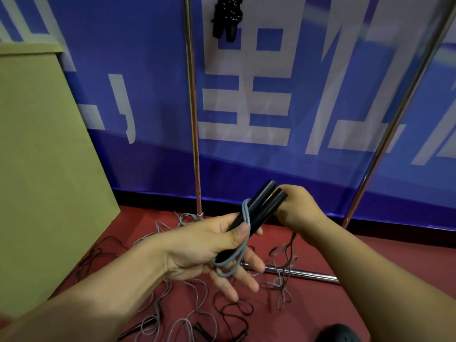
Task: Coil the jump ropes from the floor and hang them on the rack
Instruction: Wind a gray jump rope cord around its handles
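Two black jump-rope handles (261,206) lie side by side, pointing up and to the right. My left hand (209,245) holds their lower ends, thumb pressed over the grey cord (240,245) that loops round the handles and hangs in loops over my fingers. My right hand (298,208) grips the upper ends of the handles from the right. A coiled black rope (227,16) hangs at the top of the metal rack (193,119). Several loose ropes (187,304), grey and black, lie tangled on the red floor below.
The rack's two chrome uprights stand before a blue banner (271,82); its base bar (303,274) lies across the floor. A tall green board (44,156) leans at the left. A dark shoe tip (343,333) shows at the bottom right.
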{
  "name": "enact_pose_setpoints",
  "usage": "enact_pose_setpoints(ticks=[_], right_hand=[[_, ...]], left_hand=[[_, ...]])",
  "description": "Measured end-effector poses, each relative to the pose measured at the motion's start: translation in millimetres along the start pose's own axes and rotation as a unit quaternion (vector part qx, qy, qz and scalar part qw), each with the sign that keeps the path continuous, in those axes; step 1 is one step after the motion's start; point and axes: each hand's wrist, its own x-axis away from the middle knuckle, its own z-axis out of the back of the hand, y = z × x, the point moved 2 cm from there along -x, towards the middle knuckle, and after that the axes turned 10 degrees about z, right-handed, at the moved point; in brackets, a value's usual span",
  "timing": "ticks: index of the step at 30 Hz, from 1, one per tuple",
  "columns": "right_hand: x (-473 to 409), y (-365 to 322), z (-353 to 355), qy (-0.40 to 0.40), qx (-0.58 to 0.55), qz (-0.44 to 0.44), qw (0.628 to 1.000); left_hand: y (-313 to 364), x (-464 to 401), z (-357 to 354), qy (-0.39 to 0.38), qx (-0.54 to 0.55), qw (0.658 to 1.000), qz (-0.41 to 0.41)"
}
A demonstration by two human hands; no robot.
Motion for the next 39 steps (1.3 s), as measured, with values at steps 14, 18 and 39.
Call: enact_pose_setpoints(ticks=[14,18,39], right_hand=[[-0.6,-0.7,-2.5,-0.037,0.049,-0.032,0.998],[8.6,-13.9,-7.0,-0.093,0.065,0.019,0.993],[59.0,-69.0,-31.7,-0.183,0.162,0.231,0.942]], left_hand=[[4.7,2.1,19.5,0.139,0.079,0.974,-0.158],[3.9,2.6,39.1,0.240,0.098,0.954,-0.153],[-35.0,-15.6,76.5,0.416,-0.398,0.816,0.053]])
